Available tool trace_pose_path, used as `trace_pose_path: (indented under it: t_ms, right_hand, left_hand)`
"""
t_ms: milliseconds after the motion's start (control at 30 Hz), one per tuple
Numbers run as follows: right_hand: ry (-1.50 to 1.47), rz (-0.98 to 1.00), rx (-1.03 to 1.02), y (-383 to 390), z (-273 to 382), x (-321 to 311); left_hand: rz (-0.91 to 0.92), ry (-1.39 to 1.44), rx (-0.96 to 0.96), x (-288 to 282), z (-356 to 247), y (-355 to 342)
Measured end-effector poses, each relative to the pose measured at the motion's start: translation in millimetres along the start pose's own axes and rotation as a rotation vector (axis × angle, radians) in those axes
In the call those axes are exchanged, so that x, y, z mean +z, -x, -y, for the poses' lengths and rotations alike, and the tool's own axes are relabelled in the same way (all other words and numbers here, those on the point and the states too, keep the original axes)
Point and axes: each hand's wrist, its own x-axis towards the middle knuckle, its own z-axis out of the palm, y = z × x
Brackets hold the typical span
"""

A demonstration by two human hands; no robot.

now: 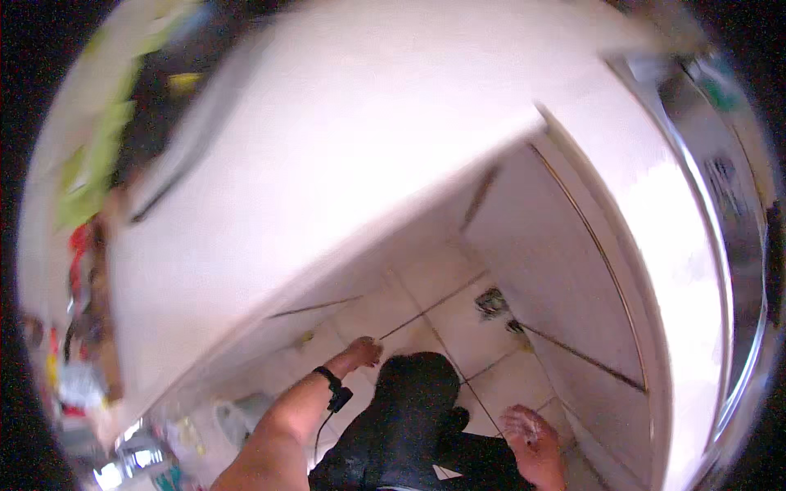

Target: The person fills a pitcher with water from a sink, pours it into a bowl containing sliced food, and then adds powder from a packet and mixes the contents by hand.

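Note:
My left hand (360, 353) hangs over the tiled floor, near the lower edge of the white counter. Its fingers are small and blurred, and nothing can be made out in them. A black band with a small box and a cable (336, 397) is on that wrist. To the right of my dark-clothed legs (419, 385), my right hand (532, 438) is raised with the fingers loosely apart. Whitish smears mark its skin, and it holds nothing that I can see. Both hands are apart from the white countertop (352, 155).
Pale cabinet fronts (565, 262) stand below the counter on the right. A dark, blurred object (491, 303) lies on the floor tiles (446, 315) beside them. A metal-edged appliance or sink (729, 221) borders the far right. Coloured clutter (82, 360) lines the left, with a shiny metal thing (135, 458) below.

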Motion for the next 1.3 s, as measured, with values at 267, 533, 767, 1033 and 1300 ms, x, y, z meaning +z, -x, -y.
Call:
trace_pose_path:
  t_ms: [267,533,767,1033,1300]
  right_hand:
    - [-0.021,0.208,-0.091,114.8,175.8,6.8]
    - [0.059,0.492,-0.185,197.3,324.8,56.7]
    - [0.317,0.715,-0.426,260.2,452.4,216.2]
    - [0.544,0.863,-0.715,250.5,488.9,499.8]
    - [0.226,0.812,0.193,250.5,501.9,700.3]
  left_hand:
    - [-0.426,-0.802,0.026,84.9,-124.4,379.6]
    - [-0.845,-0.363,0.291,110.9,-87.0,719.7]
    - [-1.734,-0.245,0.419,-52.6,-44.5,935.9]
    - [-1.514,-0.487,0.422,-215.0,12.2,952.7]
    - [-1.381,-0.803,0.234,-228.3,13.1,906.8]
